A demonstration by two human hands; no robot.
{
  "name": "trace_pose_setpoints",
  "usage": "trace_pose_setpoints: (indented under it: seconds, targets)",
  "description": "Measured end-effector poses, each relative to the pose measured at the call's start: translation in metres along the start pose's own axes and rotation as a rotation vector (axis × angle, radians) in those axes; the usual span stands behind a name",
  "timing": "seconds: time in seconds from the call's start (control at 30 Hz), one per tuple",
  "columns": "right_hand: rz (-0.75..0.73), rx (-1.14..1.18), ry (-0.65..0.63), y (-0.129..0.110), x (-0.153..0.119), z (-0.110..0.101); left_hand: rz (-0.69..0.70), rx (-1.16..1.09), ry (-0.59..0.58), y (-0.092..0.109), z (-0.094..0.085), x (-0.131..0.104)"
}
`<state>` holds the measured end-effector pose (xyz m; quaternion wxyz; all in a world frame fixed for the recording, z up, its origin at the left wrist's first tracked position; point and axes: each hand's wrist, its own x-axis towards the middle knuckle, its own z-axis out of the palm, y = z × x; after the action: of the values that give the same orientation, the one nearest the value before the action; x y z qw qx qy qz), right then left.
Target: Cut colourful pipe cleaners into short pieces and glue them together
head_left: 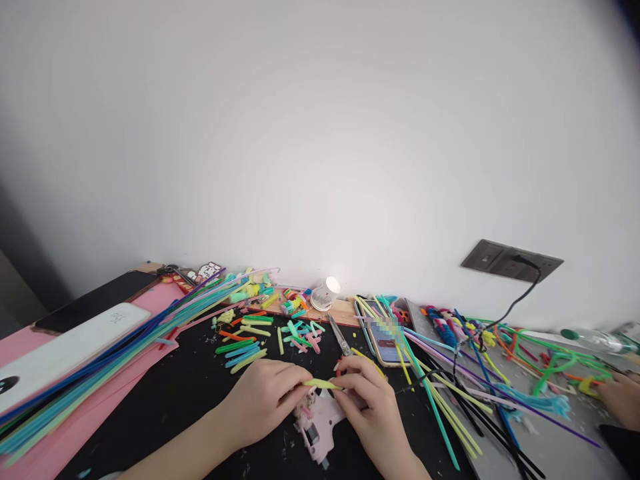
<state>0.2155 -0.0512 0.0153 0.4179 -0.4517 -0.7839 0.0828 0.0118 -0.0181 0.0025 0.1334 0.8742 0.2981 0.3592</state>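
Note:
A short yellow-green piece of pipe cleaner (pixel 323 384) stretches between my two hands. My left hand (pixel 260 400) pinches its left end between thumb and fingers. At the other end, the fingertips of my right hand (pixel 367 400) are closed on it. Just below lies a pale pink gun-shaped tool (pixel 320 433), partly covered by my right hand, on the black mat (pixel 200 420). Scissors (pixel 340 335) lie beyond my right hand, their handles partly hidden. Cut pipe cleaner pieces (pixel 245 350) in green, blue, yellow and orange are spread beyond my left hand.
Long pipe cleaners (pixel 150 340) lie across a pink sheet and white box (pixel 75 350) at left. A paper cup (pixel 325 294) stands by the wall. Right of it are a phone (pixel 387 350), more pipe cleaners (pixel 450 413), a plugged-in cord (pixel 515 303) and another person's hand (pixel 623 400).

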Motion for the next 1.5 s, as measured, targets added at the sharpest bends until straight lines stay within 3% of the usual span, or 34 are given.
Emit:
trace_pose_setpoints:
  seconds: [1.5]
  targets:
    - [0.060,0.056,-0.042,0.0025,0.0000,-0.0010,0.003,-0.007,0.028,-0.0033,0.0023,-0.0031]
